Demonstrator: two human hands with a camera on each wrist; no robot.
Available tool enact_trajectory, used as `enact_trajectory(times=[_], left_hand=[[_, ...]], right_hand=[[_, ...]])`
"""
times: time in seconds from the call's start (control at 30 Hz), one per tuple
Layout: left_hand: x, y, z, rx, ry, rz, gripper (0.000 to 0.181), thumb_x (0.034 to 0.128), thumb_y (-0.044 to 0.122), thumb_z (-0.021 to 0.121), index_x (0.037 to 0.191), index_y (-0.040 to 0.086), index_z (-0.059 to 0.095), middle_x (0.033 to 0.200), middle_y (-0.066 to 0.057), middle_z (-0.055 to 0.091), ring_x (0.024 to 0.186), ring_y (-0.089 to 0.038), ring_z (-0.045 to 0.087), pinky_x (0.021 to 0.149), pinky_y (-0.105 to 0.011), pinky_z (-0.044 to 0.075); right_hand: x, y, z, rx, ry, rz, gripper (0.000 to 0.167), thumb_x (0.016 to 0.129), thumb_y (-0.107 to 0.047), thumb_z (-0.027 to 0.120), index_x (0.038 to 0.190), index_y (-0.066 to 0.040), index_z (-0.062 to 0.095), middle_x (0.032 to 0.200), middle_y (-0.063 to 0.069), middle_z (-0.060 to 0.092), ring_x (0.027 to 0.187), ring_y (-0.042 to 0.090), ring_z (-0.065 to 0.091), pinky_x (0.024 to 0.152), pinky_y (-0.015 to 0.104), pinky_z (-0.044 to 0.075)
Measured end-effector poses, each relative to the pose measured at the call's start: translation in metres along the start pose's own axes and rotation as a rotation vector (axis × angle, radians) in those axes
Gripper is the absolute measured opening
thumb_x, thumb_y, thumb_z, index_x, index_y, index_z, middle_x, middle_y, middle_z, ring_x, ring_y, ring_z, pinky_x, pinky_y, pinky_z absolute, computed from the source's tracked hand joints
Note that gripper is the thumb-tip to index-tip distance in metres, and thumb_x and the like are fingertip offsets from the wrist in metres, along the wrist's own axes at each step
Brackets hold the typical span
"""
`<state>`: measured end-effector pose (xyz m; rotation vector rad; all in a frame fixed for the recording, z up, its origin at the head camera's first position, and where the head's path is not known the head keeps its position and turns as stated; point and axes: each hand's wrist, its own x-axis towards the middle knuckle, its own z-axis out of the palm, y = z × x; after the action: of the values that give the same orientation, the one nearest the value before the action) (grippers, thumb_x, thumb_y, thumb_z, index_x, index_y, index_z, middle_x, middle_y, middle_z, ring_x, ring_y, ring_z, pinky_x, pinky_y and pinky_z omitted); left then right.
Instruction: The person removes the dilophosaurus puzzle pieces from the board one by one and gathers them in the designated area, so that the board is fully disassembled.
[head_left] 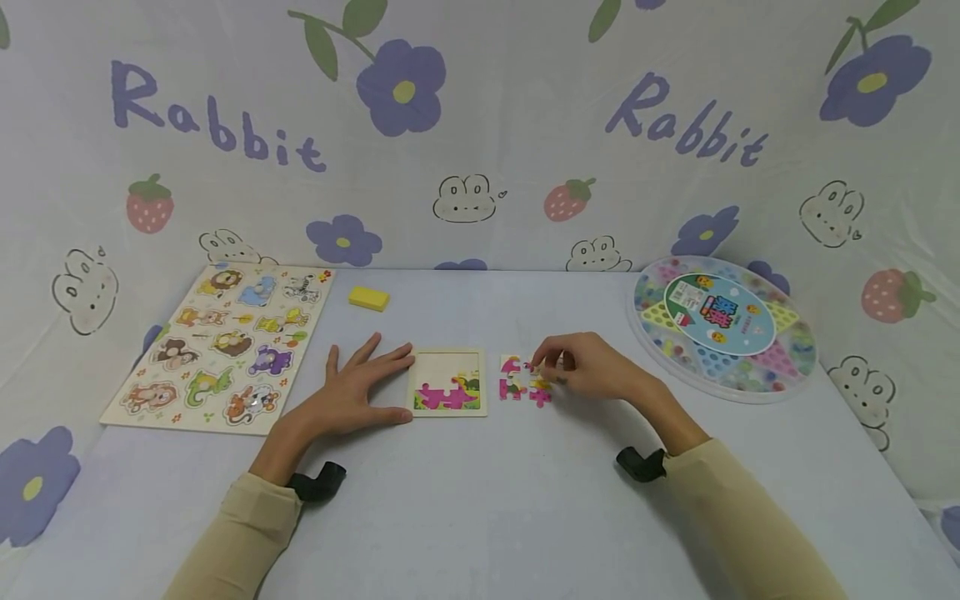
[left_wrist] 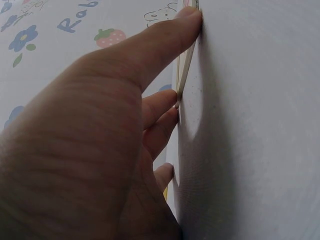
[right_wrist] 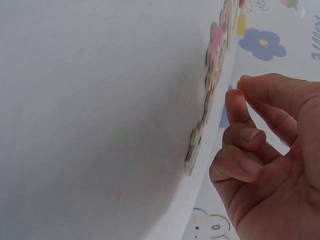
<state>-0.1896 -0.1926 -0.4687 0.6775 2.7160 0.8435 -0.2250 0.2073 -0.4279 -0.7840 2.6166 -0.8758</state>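
A small square puzzle board (head_left: 447, 354) with a pale rim lies in the middle of the table, pink and green pieces fitted along its bottom and right side. My left hand (head_left: 360, 387) is spread at its left edge, thumb and fingertips touching the rim; the left wrist view shows the thumb against the board edge (left_wrist: 186, 75). Right of the board lie several loose jigsaw pieces (head_left: 514, 389), pink, green and yellow. Over them is my right hand (head_left: 581, 367), fingers curled. In the right wrist view its thumb and index fingertips nearly meet, with no piece visible between them, above the pieces (right_wrist: 214, 47).
An animal puzzle board (head_left: 232, 342) lies at the left. Near the back sits a yellow block (head_left: 369, 298). A round, clear-lidded game box (head_left: 720, 325) stands at the back right. Behind the table (head_left: 480, 508) hangs a rabbit-print cloth (head_left: 480, 108).
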Motion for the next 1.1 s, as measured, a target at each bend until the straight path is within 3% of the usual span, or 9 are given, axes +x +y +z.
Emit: enact_trajectory(times=[0.33, 0.63, 1.1], left_hand=[[0.000, 0.001, 0.000, -0.001, 0.000, -0.008, 0.088, 0.0880, 0.054, 0.080, 0.163, 0.025, 0.045, 0.176, 0.004, 0.032, 0.169, -0.037, 0.002, 0.123, -0.077, -0.021], [-0.001, 0.002, 0.000, 0.002, 0.007, -0.012, 0.087, 0.0876, 0.054, 0.081, 0.162, 0.024, 0.046, 0.176, 0.004, 0.033, 0.169, -0.038, 0.003, 0.123, -0.077, -0.020], [0.000, 0.002, -0.001, -0.001, -0.002, -0.018, 0.087, 0.0883, 0.055, 0.080, 0.163, 0.026, 0.045, 0.176, 0.005, 0.032, 0.169, -0.037, 0.002, 0.123, -0.077, -0.021]], right_hand=[[0.018, -0.018, 0.015, 0.053, -0.005, -0.058, 0.015, 0.098, -0.012, 0.075, 0.113, -0.011, 0.077, 0.100, 0.002, 0.074, 0.072, 0.015, 0.057, 0.063, 0.023, 0.049], [0.036, -0.039, 0.028, 0.029, -0.043, -0.063, 0.020, 0.098, -0.013, 0.075, 0.118, -0.011, 0.076, 0.106, 0.002, 0.074, 0.077, 0.014, 0.059, 0.070, 0.023, 0.053], [0.057, -0.052, 0.041, 0.007, -0.097, -0.083, 0.025, 0.096, -0.014, 0.077, 0.121, -0.012, 0.075, 0.108, 0.002, 0.071, 0.074, 0.011, 0.057, 0.067, 0.022, 0.051]])
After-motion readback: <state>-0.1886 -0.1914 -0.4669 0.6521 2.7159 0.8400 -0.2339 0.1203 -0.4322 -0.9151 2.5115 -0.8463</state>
